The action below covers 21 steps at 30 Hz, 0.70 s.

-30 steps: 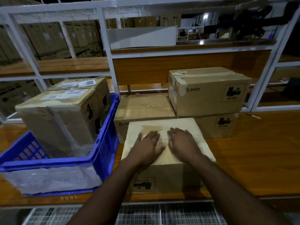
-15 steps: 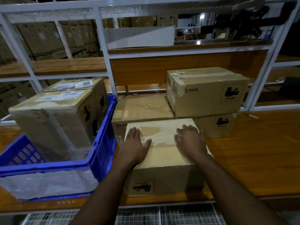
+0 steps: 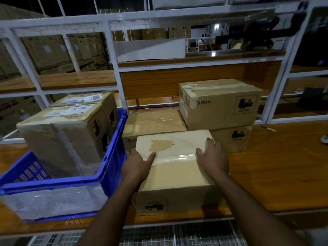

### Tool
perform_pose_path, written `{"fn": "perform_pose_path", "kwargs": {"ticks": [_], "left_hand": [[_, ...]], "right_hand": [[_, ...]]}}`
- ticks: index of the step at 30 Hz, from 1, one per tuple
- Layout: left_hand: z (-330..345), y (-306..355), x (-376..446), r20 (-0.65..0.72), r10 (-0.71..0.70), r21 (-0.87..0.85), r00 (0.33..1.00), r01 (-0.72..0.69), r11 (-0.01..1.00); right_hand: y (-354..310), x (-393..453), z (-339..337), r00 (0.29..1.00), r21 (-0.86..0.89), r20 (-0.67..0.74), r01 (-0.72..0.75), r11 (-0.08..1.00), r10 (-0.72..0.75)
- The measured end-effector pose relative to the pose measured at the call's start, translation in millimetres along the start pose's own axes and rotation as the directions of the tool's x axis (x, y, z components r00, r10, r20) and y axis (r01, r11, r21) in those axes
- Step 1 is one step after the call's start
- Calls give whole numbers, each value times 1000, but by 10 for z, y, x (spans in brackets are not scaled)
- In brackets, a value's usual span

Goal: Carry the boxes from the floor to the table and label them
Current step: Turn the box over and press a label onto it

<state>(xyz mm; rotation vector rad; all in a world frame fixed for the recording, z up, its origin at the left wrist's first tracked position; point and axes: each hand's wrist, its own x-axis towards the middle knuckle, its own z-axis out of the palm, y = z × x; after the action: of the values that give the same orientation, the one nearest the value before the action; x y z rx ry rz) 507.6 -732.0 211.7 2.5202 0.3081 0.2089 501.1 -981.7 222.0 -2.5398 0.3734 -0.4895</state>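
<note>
Head view, down over table (image 3: 276, 174)

Both forearms bare, no sleeves; hands (image 3: 137, 167) ungloved, no rings or watch visible.

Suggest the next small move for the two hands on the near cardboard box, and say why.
Probably close both grips and shift the near cardboard box. The left hand wraps its left top edge and the right hand its right top edge, so both sit at the sides rather than pressing the top. No label shows on its top; the boxes in the blue crate carry white labels.
</note>
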Motion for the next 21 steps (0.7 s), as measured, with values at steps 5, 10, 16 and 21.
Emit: {"fn": "perform_pose_path", "kwargs": {"ticks": [5, 10, 16, 21], "left_hand": [[-207, 60, -570, -181, 45, -284, 982, -96, 954], [-413, 224, -711, -396, 31, -478, 918, -235, 846], [-388, 72, -807, -397, -46, -547, 917, -196, 814], [-365, -12, -880, -312, -48, -518, 949, -128, 846]], "right_hand": [[56, -343, -225, 982, 173, -190, 18, 985, 16], [-24, -433, -441, 935, 383, -347, 72, 921, 71], [102, -494, -507, 964, 531, -251, 62, 845, 88], [259, -555, -409, 963, 517, -182, -80, 852, 201]]}}
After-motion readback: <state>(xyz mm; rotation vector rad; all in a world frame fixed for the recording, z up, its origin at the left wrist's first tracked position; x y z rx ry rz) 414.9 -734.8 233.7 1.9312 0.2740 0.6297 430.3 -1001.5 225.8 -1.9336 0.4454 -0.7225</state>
